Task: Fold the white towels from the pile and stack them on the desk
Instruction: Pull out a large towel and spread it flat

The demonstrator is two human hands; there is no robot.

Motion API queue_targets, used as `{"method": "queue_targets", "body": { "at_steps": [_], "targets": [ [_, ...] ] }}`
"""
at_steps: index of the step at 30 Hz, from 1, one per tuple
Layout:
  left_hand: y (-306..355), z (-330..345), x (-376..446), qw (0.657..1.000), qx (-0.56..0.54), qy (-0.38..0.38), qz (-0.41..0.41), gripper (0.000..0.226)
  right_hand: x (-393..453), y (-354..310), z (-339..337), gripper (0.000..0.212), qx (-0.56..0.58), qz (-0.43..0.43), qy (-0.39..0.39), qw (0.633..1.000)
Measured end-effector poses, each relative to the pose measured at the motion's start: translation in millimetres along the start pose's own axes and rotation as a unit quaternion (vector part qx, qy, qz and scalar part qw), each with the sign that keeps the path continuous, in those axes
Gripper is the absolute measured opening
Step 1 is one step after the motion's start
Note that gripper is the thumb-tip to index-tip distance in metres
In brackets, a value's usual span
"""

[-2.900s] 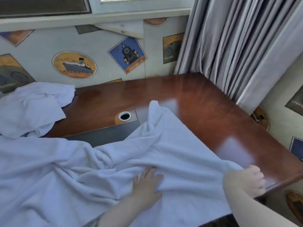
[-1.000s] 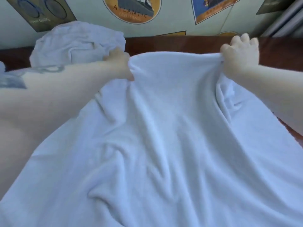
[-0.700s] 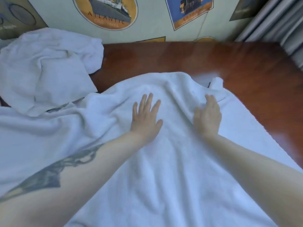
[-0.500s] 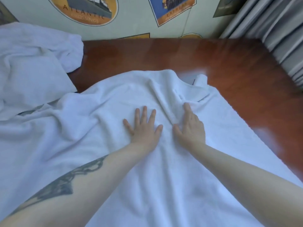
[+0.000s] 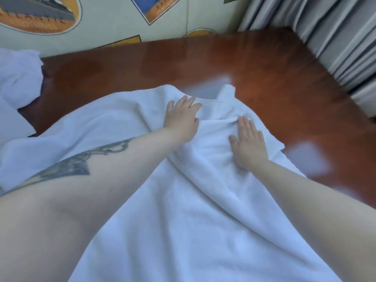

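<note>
A: Any writing legible?

B: Upper left of frame, an oval ship poster (image 5: pixel 36 13) on the wall reads "ATLANTIC"; the line beneath it is too blurred. Top centre, a blue-and-orange poster (image 5: pixel 156 7) shows "EXP…", rest cut off.

A: The towel?

B: White towel (image 5: pixel 183 200) spread over the counter (image 5: pixel 284 88), filling the centre and lower frame, running off the bottom edge. Its far edge lies mid-frame with one corner peaked up, upper centre. A long ridge of cloth runs diagonally from centre toward lower right.

A: Hands?

B: Left hand (image 5: pixel 182 121) open, palm flat on the towel near the far edge, fingers spread. Right hand (image 5: pixel 247 143) also open and flat, pressing just right of the ridge. Neither grips anything. Tattoo visible on the left forearm.

A: Pile?

B: Crumpled white towels (image 5: pixel 18 78) at the left edge of frame, touching the spread towel's left side.

A: Free room?

B: Bare red-brown wood behind the towel and along the right, up to the grey curtain (image 5: pixel 335 37) at upper right. The counter's right edge slants toward lower right.
</note>
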State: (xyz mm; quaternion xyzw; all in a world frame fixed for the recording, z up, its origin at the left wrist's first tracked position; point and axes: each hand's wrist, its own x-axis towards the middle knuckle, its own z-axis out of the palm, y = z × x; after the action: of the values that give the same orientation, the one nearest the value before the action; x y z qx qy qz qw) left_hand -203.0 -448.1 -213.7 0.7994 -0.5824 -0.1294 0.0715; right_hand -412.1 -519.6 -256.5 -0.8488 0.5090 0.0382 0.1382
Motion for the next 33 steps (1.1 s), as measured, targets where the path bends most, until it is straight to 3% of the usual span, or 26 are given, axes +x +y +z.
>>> {"method": "queue_targets", "body": {
  "at_steps": [4, 8, 10, 13, 15, 17, 20, 23, 28, 33],
  "targets": [
    [25.5, 20.2, 20.4, 0.991, 0.008, -0.131, 0.001, 0.055, 5.9, 34.5, -5.5, 0.064, 0.024, 0.147, 0.024, 0.989],
    [38.1, 29.1, 49.6, 0.986, 0.046, -0.158, -0.013, 0.072, 35.4, 50.6, -31.1, 0.064, 0.071, 0.245, -0.007, 0.967],
    [34.2, 26.5, 67.3, 0.985, 0.054, -0.159, -0.027, 0.075, 42.4, 43.1, -40.2, 0.066, 0.058, 0.22, 0.015, 0.974],
    [23.8, 23.2, 92.8, 0.985, 0.052, -0.153, -0.057, 0.07, 25.1, 14.0, -25.0, 0.069, -0.015, 0.035, 0.069, 0.997],
    [24.8, 22.4, 100.8, 0.984, 0.059, -0.147, -0.081, 0.065, 8.2, -2.3, -5.7, 0.065, -0.018, -0.023, 0.028, 0.999],
    [36.8, 23.0, 95.0, 0.984, 0.069, -0.128, -0.108, 0.063, 13.3, -2.6, 3.8, 0.062, -0.017, -0.023, -0.021, 0.999],
    [67.9, 31.6, 52.7, 0.994, 0.038, -0.036, -0.092, 0.066, 43.3, 9.9, -15.3, 0.062, 0.041, -0.049, -0.076, 0.995],
    [91.0, 48.5, -16.3, 0.998, -0.005, 0.036, -0.054, 0.071, 34.9, 20.2, -31.9, 0.061, 0.074, -0.009, -0.022, 0.997],
    [102.2, 85.9, -91.4, 0.995, 0.039, -0.084, -0.046, 0.077, -76.3, 37.7, -13.5, 0.062, 0.039, 0.05, 0.077, 0.995],
    [104.0, 94.4, -80.7, 0.995, 0.096, -0.034, -0.003, 0.076, -137.5, 74.7, 12.7, 0.062, -0.004, 0.13, 0.021, 0.991]
  ]
}}
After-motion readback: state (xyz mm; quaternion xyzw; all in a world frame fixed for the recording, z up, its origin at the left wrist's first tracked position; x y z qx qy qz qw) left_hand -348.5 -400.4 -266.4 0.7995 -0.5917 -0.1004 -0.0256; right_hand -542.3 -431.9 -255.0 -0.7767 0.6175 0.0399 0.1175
